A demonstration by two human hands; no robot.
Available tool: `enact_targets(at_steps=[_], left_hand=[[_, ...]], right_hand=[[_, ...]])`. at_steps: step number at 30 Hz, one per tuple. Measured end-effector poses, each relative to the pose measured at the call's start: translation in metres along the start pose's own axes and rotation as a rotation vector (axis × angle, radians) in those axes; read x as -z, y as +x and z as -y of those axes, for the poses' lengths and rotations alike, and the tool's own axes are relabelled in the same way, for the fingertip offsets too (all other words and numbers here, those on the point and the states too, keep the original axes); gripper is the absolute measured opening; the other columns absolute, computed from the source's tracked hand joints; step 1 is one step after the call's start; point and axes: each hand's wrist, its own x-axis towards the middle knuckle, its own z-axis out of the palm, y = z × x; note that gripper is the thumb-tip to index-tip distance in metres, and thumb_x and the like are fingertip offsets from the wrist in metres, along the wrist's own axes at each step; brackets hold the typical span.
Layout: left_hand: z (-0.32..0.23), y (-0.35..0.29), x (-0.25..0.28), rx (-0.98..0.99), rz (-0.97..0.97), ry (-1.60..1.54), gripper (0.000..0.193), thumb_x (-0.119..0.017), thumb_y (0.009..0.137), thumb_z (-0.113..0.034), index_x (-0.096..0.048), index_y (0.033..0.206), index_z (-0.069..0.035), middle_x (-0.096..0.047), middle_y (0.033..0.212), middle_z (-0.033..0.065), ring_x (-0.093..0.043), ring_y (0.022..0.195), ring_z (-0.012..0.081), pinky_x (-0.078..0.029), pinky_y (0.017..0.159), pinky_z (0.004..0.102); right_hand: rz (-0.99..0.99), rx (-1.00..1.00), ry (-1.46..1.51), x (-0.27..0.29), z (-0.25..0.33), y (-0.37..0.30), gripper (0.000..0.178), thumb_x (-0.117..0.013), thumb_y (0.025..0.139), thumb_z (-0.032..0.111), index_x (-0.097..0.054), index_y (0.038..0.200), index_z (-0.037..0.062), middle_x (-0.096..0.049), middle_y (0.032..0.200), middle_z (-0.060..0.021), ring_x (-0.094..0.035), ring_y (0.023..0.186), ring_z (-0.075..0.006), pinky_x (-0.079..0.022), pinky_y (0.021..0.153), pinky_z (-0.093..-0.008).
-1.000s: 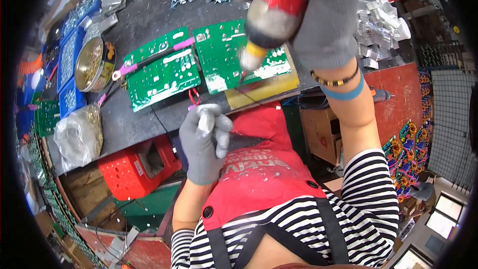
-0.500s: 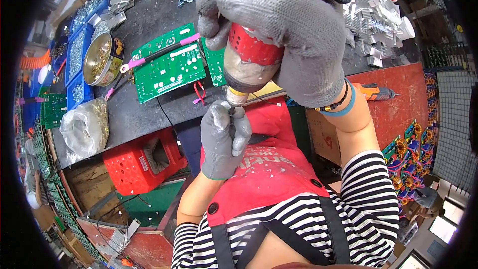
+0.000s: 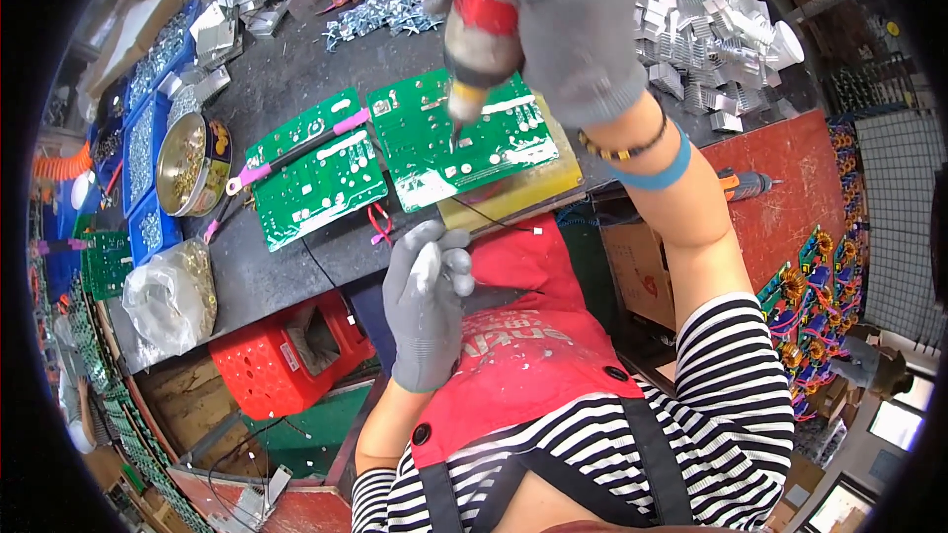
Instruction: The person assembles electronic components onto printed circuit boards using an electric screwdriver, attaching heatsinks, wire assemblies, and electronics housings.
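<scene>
While the right hand [image 3: 563,30] clenches a red power screwdriver [image 3: 479,35] with its tip on the green circuit board [image 3: 459,133] near the counter's [image 3: 286,276] front edge, the left hand [image 3: 427,301] hangs curled below that edge; what it pinches, I cannot tell. At the left edge, a round tin [image 3: 190,163] holds brass screws, blue bins [image 3: 143,153] silver ones.

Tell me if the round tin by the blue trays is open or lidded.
Open. The round tin shows no lid, and its inside is visible with small brass-coloured parts lying in it.
</scene>
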Motion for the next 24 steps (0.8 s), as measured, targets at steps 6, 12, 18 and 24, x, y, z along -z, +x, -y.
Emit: enact_targets(at_steps=[6, 12, 18, 24], left_hand=[[-0.002, 0.003, 0.017, -0.068, -0.150, 0.030, 0.032, -0.048, 0.100, -0.023, -0.048, 0.120, 0.003, -0.063, 0.099, 0.0161, -0.058, 0.069, 0.0115, -0.045, 0.050, 0.0202], [-0.008, 0.013, 0.016, -0.090, -0.142, 0.078, 0.028, -0.047, 0.101, -0.023, -0.053, 0.113, 0.002, -0.066, 0.091, 0.0161, -0.057, 0.058, 0.0094, -0.042, 0.041, 0.0191], [-0.012, 0.023, 0.004, -0.118, -0.212, 0.109, 0.024, -0.049, 0.100, -0.019, -0.055, 0.109, 0.002, -0.066, 0.086, 0.0141, -0.056, 0.054, 0.0091, -0.042, 0.041, 0.0195], [-0.014, 0.027, 0.007, -0.114, -0.181, 0.162, 0.019, -0.051, 0.098, -0.015, -0.057, 0.103, 0.002, -0.066, 0.080, 0.0120, -0.056, 0.054, 0.0094, -0.041, 0.040, 0.0201]], right_hand=[[-0.012, 0.559, -0.042, 0.017, -0.074, 0.082, 0.010, -0.067, 0.077, 0.005, -0.058, 0.074, 0.0048, -0.054, 0.059, 0.0025, -0.050, 0.047, -0.0058, -0.036, 0.040, -0.0242], [0.057, 0.384, 0.043, 0.015, -0.069, 0.082, 0.008, -0.068, 0.076, 0.007, -0.061, 0.074, 0.0042, -0.054, 0.058, 0.0037, -0.050, 0.047, -0.0057, -0.038, 0.042, -0.0235], [-0.001, 0.541, -0.011, 0.021, -0.079, 0.092, 0.008, -0.068, 0.076, 0.007, -0.061, 0.076, 0.0041, -0.056, 0.060, 0.0026, -0.051, 0.048, -0.0059, -0.039, 0.043, -0.0238], [-0.043, 0.719, -0.100, 0.019, -0.086, 0.101, 0.008, -0.068, 0.076, 0.007, -0.060, 0.077, 0.0048, -0.056, 0.060, 0.0023, -0.051, 0.048, -0.0063, -0.039, 0.043, -0.0239]])
